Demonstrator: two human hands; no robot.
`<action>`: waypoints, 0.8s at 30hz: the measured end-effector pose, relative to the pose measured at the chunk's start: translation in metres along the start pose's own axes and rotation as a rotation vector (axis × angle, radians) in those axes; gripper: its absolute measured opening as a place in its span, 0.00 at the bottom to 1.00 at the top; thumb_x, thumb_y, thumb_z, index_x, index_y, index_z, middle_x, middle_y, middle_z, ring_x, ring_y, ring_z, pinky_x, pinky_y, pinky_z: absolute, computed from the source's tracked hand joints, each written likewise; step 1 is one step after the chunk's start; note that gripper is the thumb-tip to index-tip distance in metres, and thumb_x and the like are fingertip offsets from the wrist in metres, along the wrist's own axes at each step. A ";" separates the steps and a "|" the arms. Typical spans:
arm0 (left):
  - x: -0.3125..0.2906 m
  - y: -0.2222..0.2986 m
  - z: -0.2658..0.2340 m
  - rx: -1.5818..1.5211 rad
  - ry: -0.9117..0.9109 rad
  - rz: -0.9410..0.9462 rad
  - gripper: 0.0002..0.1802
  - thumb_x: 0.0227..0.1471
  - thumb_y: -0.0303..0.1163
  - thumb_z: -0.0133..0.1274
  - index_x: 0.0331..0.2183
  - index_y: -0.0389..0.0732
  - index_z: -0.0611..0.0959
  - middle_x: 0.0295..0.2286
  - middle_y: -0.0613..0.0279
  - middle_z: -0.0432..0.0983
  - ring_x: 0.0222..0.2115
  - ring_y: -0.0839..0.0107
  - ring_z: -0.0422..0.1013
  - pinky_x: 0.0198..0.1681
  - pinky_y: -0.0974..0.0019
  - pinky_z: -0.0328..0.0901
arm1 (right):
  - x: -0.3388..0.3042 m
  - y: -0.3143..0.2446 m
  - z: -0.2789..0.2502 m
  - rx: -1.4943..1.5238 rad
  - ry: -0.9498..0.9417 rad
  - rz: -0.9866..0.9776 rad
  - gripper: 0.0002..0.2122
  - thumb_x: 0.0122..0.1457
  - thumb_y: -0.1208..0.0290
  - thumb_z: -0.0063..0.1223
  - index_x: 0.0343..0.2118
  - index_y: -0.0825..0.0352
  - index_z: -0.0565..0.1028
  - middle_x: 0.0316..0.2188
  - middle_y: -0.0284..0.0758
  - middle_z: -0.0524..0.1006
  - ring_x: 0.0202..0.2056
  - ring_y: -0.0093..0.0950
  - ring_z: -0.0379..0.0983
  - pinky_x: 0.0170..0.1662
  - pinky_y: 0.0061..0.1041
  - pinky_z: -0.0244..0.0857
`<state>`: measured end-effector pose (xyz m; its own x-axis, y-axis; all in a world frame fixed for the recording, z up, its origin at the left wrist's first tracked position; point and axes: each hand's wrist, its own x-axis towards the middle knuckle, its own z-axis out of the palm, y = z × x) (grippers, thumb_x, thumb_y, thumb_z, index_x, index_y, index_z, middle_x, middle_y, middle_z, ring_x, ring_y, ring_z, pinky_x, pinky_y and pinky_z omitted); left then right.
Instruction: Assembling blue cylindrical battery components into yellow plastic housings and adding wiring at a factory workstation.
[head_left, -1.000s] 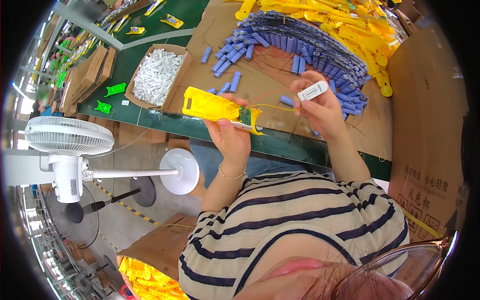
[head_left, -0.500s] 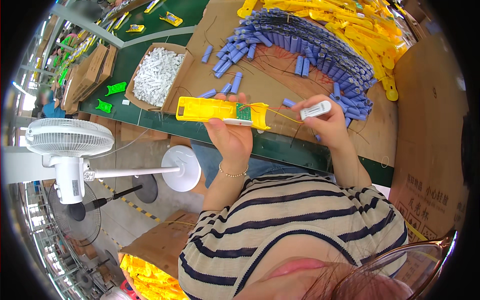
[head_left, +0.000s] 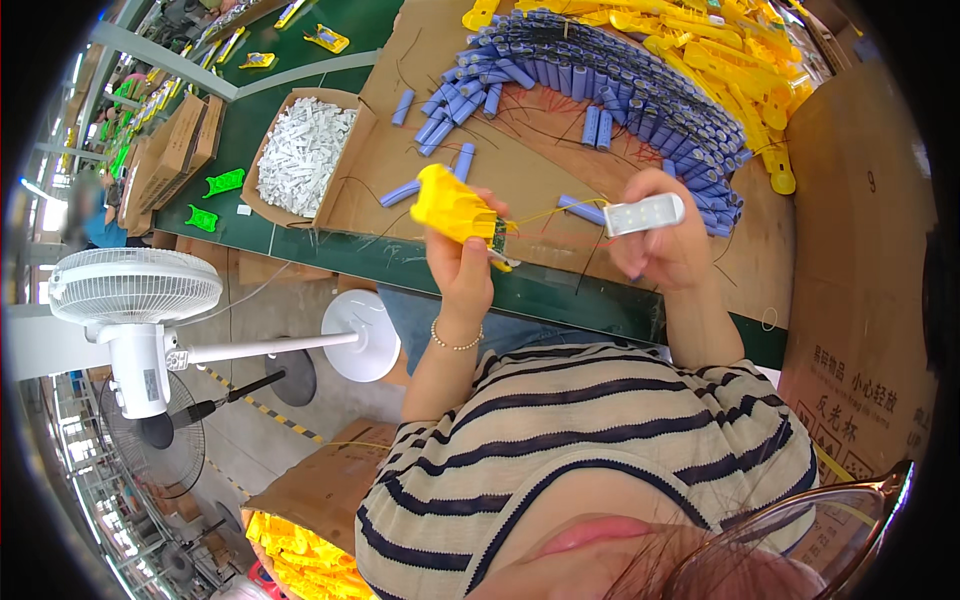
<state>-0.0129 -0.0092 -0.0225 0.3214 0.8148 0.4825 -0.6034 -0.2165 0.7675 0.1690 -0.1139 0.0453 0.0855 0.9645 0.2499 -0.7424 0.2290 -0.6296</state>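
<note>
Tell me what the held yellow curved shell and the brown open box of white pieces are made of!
Yellow curved shell: probably plastic, smooth and slightly glossy, from its soft highlights and moulded curves. Brown open box: likely cardboard, matte, from its dull tan walls.

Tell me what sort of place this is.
Likely an electronics assembly workshop: the left hand holds a wired yellow casing, with massed blue cells and a box of white parts nearby.

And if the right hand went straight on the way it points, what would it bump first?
Probably the heap of blue cylinders, though the right hand might pass above it; depth is unclear.
</note>
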 end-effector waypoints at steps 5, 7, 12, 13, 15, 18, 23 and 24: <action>-0.004 0.005 0.007 0.055 -0.087 -0.209 0.24 0.58 0.41 0.40 0.50 0.34 0.62 0.43 0.55 0.67 0.39 0.68 0.68 0.43 0.66 0.64 | 0.010 0.014 -0.004 -0.533 -0.062 -0.198 0.13 0.45 0.82 0.57 0.37 0.73 0.73 0.29 0.36 0.75 0.22 0.20 0.70 0.25 0.15 0.63; -0.006 0.005 0.006 0.061 -0.102 -0.234 0.24 0.58 0.41 0.39 0.50 0.34 0.62 0.43 0.56 0.67 0.39 0.69 0.68 0.43 0.66 0.63 | 0.012 0.011 0.006 -0.477 0.014 -0.042 0.12 0.48 0.80 0.55 0.37 0.73 0.73 0.29 0.35 0.75 0.21 0.18 0.68 0.24 0.15 0.62; -0.006 0.004 0.002 0.275 -0.217 -0.204 0.24 0.58 0.40 0.40 0.49 0.32 0.65 0.40 0.53 0.69 0.38 0.67 0.69 0.43 0.67 0.63 | 0.014 0.011 0.015 -0.468 0.178 0.347 0.09 0.59 0.74 0.46 0.39 0.71 0.73 0.26 0.31 0.75 0.16 0.11 0.59 0.18 0.11 0.51; -0.006 0.004 0.001 0.273 -0.219 -0.204 0.24 0.58 0.40 0.40 0.49 0.32 0.65 0.40 0.53 0.69 0.38 0.67 0.69 0.43 0.67 0.63 | 0.015 0.013 0.016 -0.476 0.221 0.350 0.09 0.58 0.75 0.48 0.40 0.71 0.73 0.24 0.30 0.74 0.16 0.10 0.57 0.17 0.11 0.49; -0.005 0.005 -0.001 0.550 -0.376 -0.158 0.23 0.56 0.36 0.42 0.49 0.31 0.65 0.39 0.49 0.69 0.37 0.62 0.68 0.43 0.66 0.62 | 0.017 0.015 0.015 -0.467 0.224 0.322 0.08 0.57 0.76 0.48 0.40 0.70 0.72 0.23 0.29 0.74 0.15 0.10 0.57 0.17 0.11 0.49; -0.008 0.011 0.004 0.536 -0.387 -0.248 0.24 0.54 0.32 0.44 0.51 0.31 0.64 0.38 0.47 0.69 0.37 0.57 0.68 0.43 0.64 0.62 | 0.016 0.019 0.010 -0.415 0.268 0.252 0.08 0.56 0.77 0.49 0.39 0.69 0.71 0.21 0.28 0.72 0.15 0.11 0.59 0.16 0.11 0.50; -0.007 0.012 0.008 0.681 -0.433 -0.172 0.23 0.55 0.32 0.43 0.51 0.32 0.63 0.37 0.49 0.69 0.35 0.59 0.69 0.40 0.63 0.63 | 0.016 0.021 0.007 -0.210 0.324 0.189 0.05 0.56 0.77 0.50 0.35 0.67 0.70 0.20 0.27 0.72 0.16 0.13 0.62 0.19 0.12 0.55; -0.007 0.011 0.009 0.692 -0.422 -0.169 0.23 0.56 0.32 0.43 0.51 0.32 0.64 0.36 0.50 0.69 0.34 0.60 0.69 0.39 0.63 0.64 | 0.015 0.021 0.011 -0.218 0.341 0.184 0.06 0.54 0.77 0.52 0.35 0.68 0.70 0.22 0.28 0.72 0.18 0.14 0.64 0.21 0.11 0.57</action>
<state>-0.0156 -0.0226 -0.0137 0.6974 0.6257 0.3495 0.0189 -0.5035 0.8638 0.1470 -0.0956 0.0438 0.2062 0.9718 -0.1146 -0.6113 0.0365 -0.7905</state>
